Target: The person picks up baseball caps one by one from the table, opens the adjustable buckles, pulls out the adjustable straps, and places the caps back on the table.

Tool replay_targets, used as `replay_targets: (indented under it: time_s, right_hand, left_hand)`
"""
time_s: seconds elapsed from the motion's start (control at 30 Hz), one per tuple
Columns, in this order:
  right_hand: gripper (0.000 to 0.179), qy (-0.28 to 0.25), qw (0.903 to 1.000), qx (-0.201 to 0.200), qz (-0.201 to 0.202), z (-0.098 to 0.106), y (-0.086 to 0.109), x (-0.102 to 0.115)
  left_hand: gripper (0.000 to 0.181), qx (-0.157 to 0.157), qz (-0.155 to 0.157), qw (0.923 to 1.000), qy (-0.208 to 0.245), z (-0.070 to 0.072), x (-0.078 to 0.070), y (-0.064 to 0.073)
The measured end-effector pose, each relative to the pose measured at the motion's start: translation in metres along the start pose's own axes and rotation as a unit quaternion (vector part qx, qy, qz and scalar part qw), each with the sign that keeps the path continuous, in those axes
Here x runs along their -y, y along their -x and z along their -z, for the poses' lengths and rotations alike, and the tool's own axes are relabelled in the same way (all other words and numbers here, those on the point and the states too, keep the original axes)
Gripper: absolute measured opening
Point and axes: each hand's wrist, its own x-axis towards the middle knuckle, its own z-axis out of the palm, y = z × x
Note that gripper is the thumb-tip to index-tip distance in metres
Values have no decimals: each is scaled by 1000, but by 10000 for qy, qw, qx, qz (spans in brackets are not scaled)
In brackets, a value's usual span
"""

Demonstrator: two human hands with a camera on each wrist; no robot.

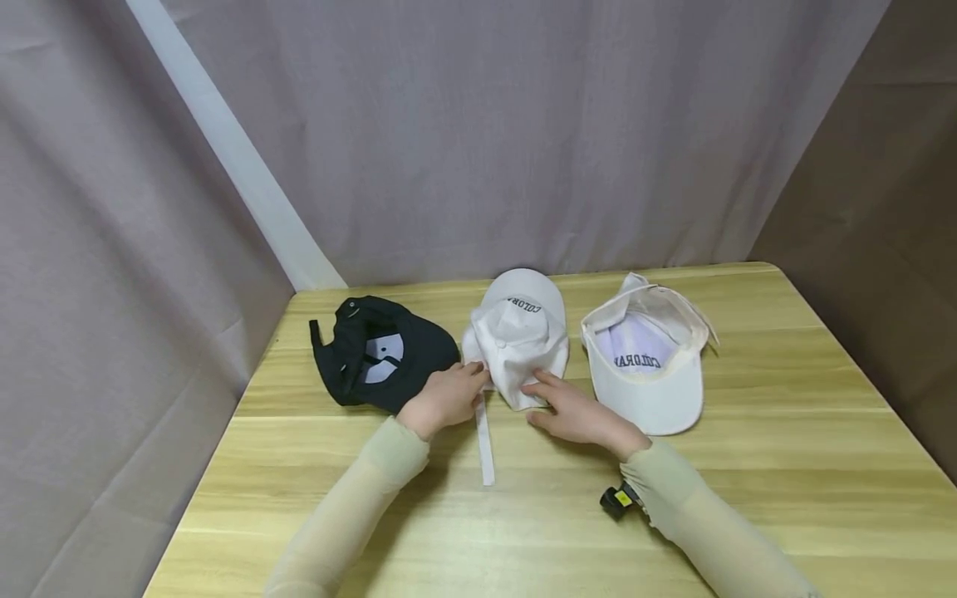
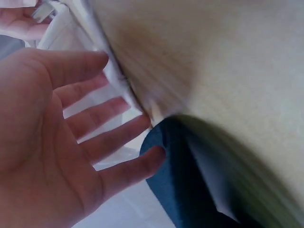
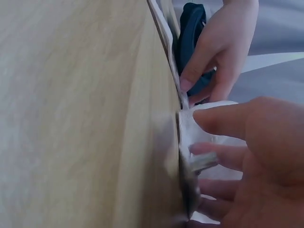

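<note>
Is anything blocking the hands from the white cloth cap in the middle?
Nothing visible: the left hand and right hand are both at the white cloth cap. The black fabric cap and upturned off-white cap lie on either side.

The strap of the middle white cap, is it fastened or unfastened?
Unfastened: in the head view, the strap stretches straight out from the white cap over the table, its near end lying free.

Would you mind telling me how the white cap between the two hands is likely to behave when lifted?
The white cap will probably sag at its crown, where the cloth looks creased. Its brim seems smooth and evenly curved, so it should hold its shape better. The narrow strap trailing onto the table would likely dangle.
</note>
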Motion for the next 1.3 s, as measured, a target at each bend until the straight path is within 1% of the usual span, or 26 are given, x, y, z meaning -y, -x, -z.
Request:
replay_targets:
  time_s: [0.1,0.2,0.23,0.3,0.37,0.43,0.5,0.57,0.73,0.8,0.83,0.93,1.03,1.1,1.2,1.3]
  right_hand:
    - [48,-42,9999,-95,-15,1,6,3]
    - [43,-48,9995,-296,106,8,12,9]
    - [41,-37,9991,-383,187,11,14,12]
    - [38,-49,9976,-597,354,19,18,15]
    - [35,-26,9954,-847,446,28,22,17]
    - [34,-50,9933,-1078,423,37,27,16]
    - [32,-81,9909,-1308,314,45,32,13]
    - [30,-114,9881,-1519,218,53,39,7]
    - [24,-92,9773,-2094,295,75,57,-12]
    - [23,-46,9722,-2319,317,85,66,-21]
    - [22,-21,9702,-2407,266,89,71,-25]
    - [22,50,9669,-2552,-39,103,90,-39]
    - [25,97,9645,-2590,-515,114,112,-51]
    - [27,151,9615,-2633,-769,118,124,-58]
    - [29,201,9583,-2695,-925,121,134,-68]
    - [32,161,9571,-2723,-975,125,137,-76]
  left_hand:
    - [22,-284,-302,9991,-127,4,-7,4]
    - [9,-490,-554,9970,-215,13,-17,8]
    - [9,-565,-622,9962,-205,17,-20,10]
    - [14,-749,-751,9941,-223,26,-25,13]
    - [19,-1074,-855,9902,-267,34,-29,14]
    - [19,-1442,-941,9845,-333,41,-31,14]
    - [18,-1751,-1023,9785,-390,47,-32,11]
    - [17,-1916,-1080,9748,-384,52,-33,7]
    - [19,-2103,-1277,9686,-362,62,-38,-7]
    - [20,-2116,-1307,9680,-341,65,-38,-16]
    - [20,-2117,-1302,9681,-309,66,-39,-22]
    - [21,-2040,-1184,9716,-170,72,-38,-37]
    - [20,-2087,-1105,9717,-72,79,-38,-49]
    - [19,-2066,-1115,9720,-62,83,-39,-54]
    - [19,-1975,-1174,9732,-37,88,-43,-61]
    - [19,-1924,-1198,9740,29,93,-50,-71]
